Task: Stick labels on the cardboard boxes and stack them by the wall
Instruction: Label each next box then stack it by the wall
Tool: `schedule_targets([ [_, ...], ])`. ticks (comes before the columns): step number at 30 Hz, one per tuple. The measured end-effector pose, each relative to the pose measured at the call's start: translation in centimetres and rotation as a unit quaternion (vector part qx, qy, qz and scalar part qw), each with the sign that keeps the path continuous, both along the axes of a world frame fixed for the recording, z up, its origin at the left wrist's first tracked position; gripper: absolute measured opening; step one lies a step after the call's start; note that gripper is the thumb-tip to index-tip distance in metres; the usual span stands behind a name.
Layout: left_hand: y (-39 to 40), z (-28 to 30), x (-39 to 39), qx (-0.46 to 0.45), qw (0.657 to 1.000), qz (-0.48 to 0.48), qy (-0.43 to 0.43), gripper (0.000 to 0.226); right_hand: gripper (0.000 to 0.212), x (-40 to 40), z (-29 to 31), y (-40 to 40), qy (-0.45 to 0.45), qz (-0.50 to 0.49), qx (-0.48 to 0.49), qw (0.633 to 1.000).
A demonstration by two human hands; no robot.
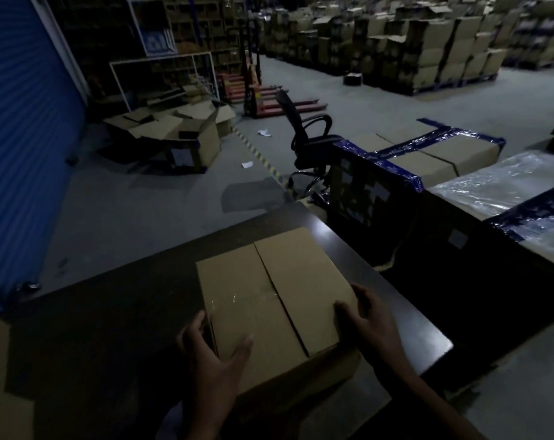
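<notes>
Bracketing the cardboard box (275,300) from its two near corners, the hands sit one on each side: the left hand (212,354) has its fingers (194,328) curled down over the left near edge with the thumb laid across the top flap, and the right hand (369,322) presses its fingers (363,296) against the right side, thumb resting on top near the edge. Between them the box lies flat on the dark tabletop (110,312), its taped centre seam and long axis running away from the person, skewed a little to the left. Both hands are on the near end, so the far end is free; neither hand is plainly nearer. No label shows on the top face, though the light is poor. To my eye the grip suits sliding or lifting the box. Beyond the tabletop, an office chair (304,134) stands beside big cartons bound in blue tape (428,154).
</notes>
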State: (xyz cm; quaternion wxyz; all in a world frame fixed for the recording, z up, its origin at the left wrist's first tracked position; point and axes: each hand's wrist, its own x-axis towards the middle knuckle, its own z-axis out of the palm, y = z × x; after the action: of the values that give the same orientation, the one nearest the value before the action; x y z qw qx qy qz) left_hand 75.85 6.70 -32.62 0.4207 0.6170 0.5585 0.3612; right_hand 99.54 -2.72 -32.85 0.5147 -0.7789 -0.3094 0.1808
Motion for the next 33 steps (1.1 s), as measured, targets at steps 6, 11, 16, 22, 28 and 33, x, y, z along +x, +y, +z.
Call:
schedule_targets([
  [6, 2.4, -0.4, 1.6, -0.018, 0.998, -0.012, -0.065, 0.089, 0.037, 0.9, 0.9, 2.0, 0.011, -0.001, 0.016, 1.000],
  [11, 5.6, 0.4, 3.9, -0.010, 0.995, -0.026, -0.098, 0.088, 0.040, 3.6, 2.4, 5.7, 0.002, 0.002, 0.019, 1.000],
  [16, 9.4, 2.1, 7.3, 0.010, 0.992, -0.035, -0.125, 0.088, 0.049, 7.8, 3.1, 10.9, -0.009, 0.010, 0.010, 1.000],
  [22, 14.5, 2.6, 13.0, -0.005, 0.991, -0.046, -0.124, 0.094, 0.052, 13.3, 3.3, 17.2, 0.008, 0.040, 0.012, 0.999],
  [28, 20.4, 2.1, 19.6, -0.020, 0.994, -0.039, -0.100, 0.092, 0.048, 19.4, 2.6, 23.0, 0.007, 0.055, 0.017, 0.998],
  [33, 24.0, 1.5, 24.0, -0.026, 0.997, -0.042, -0.064, 0.091, 0.051, 23.2, 2.5, 26.8, -0.017, 0.057, 0.005, 0.998],
])
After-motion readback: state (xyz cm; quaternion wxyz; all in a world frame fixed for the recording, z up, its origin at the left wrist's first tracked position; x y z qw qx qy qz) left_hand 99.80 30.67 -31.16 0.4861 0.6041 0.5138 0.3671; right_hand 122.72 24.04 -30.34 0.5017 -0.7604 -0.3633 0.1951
